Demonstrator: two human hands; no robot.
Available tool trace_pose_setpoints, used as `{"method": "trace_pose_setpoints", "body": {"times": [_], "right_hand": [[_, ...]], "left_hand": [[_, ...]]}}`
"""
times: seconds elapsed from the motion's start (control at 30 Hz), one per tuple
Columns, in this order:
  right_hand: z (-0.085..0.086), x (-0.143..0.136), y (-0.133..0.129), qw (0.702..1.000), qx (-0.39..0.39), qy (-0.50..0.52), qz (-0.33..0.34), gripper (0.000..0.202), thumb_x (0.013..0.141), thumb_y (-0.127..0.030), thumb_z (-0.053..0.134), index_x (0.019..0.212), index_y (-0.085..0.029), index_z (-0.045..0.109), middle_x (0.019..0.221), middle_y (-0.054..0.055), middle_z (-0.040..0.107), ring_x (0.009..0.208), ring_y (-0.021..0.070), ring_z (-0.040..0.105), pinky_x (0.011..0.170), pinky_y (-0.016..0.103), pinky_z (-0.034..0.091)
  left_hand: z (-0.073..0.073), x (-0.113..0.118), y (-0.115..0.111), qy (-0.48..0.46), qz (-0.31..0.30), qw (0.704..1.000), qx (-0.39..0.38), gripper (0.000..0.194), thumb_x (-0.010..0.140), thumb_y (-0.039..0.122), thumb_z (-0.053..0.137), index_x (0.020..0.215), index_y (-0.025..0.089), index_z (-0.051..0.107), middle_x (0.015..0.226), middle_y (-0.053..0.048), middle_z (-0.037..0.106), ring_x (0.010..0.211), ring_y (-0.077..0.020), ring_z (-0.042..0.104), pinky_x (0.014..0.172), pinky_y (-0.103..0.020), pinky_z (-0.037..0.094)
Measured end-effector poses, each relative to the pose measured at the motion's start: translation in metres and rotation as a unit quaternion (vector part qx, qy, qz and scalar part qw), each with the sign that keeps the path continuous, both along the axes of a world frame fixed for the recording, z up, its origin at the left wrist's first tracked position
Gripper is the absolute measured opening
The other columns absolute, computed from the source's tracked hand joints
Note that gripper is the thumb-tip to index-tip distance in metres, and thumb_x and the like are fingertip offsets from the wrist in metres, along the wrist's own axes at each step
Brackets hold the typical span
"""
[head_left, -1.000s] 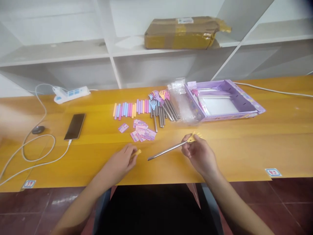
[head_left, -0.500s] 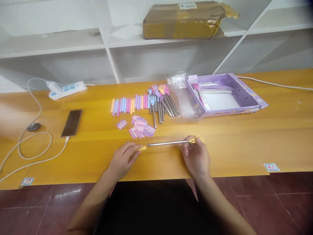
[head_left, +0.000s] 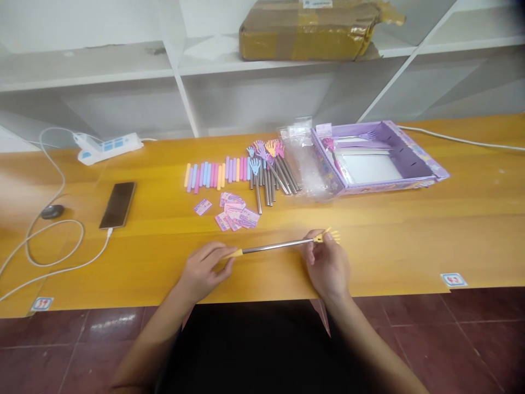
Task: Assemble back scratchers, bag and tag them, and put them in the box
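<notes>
Between my hands runs a back scratcher [head_left: 279, 245] with a silver metal rod and a yellow hand-shaped head. My right hand [head_left: 328, 265] is closed around the head end. A yellow handle sleeve [head_left: 235, 254] is pinched in my left hand [head_left: 205, 271], and its end meets the rod's left tip; how far the rod goes in is hidden. Just beyond lie pink and purple printed cards [head_left: 238, 212] in a loose pile. Behind them are a row of coloured handle sleeves [head_left: 215, 174] and a heap of metal back scratchers [head_left: 268, 178] with coloured hand heads.
A purple open box [head_left: 418, 178] stands back right, with clear plastic bags [head_left: 303, 161] at its left side. On the left are a phone [head_left: 118, 205], its white cable, a small black object [head_left: 52, 212] and a power strip [head_left: 110, 148]. A taped carton [head_left: 307, 33] sits on the shelf.
The gap between the yellow sleeve and the metal rod has closed, so they now touch. The rod's left end has tilted lower, and its right end shifted slightly left.
</notes>
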State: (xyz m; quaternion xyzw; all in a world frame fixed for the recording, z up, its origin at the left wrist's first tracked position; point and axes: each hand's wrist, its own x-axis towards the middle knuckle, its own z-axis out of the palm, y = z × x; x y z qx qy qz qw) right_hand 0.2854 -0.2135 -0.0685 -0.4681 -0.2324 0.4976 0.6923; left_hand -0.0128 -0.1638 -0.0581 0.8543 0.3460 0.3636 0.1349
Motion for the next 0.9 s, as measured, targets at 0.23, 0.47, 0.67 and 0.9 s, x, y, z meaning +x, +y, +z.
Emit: {"method": "trace_pose_setpoints", "body": {"times": [0.23, 0.47, 0.67, 0.9], "right_hand": [[0.0, -0.005, -0.004, 0.999, 0.012, -0.028, 0.01, 0.038, 0.1, -0.059, 0.069, 0.086, -0.023, 0.07, 0.058, -0.003, 0.046, 0.051, 0.0113, 0.039, 0.049, 0.027, 0.032], [-0.003, -0.012, -0.005, 0.998, 0.031, -0.049, 0.008, 0.041, 0.104, -0.06, 0.063, 0.088, -0.023, 0.067, 0.062, -0.004, 0.045, 0.052, 0.0111, 0.04, 0.049, 0.027, 0.032], [-0.003, -0.019, -0.007, 0.997, 0.048, -0.064, 0.005, 0.041, 0.108, -0.058, 0.057, 0.088, -0.023, 0.065, 0.065, -0.004, 0.044, 0.053, 0.0109, 0.04, 0.05, 0.026, 0.033], [-0.004, -0.02, -0.008, 0.993, 0.043, -0.1, 0.048, 0.042, 0.109, -0.06, 0.052, 0.094, -0.024, 0.067, 0.068, -0.002, 0.048, 0.056, 0.0133, 0.045, 0.053, 0.029, 0.039]], "left_hand": [[0.004, -0.001, 0.003, -0.012, -0.026, 0.997, 0.066, 0.03, 0.092, 0.012, 0.074, 0.119, 0.025, 0.072, 0.096, -0.003, 0.078, 0.081, -0.015, 0.077, 0.07, -0.024, 0.061], [0.006, 0.001, 0.004, 0.002, -0.022, 0.996, 0.087, 0.024, 0.091, 0.011, 0.075, 0.112, 0.022, 0.071, 0.092, -0.002, 0.078, 0.076, -0.0126, 0.076, 0.066, -0.021, 0.059], [0.008, 0.001, 0.003, -0.004, -0.021, 0.997, 0.078, 0.021, 0.091, 0.012, 0.075, 0.108, 0.022, 0.071, 0.092, 0.0, 0.078, 0.065, -0.0091, 0.071, 0.062, -0.02, 0.058], [0.009, -0.001, 0.002, -0.011, -0.019, 0.997, 0.078, 0.02, 0.091, 0.012, 0.076, 0.108, 0.022, 0.073, 0.091, -0.001, 0.079, 0.066, -0.0095, 0.071, 0.062, -0.02, 0.058]]}}
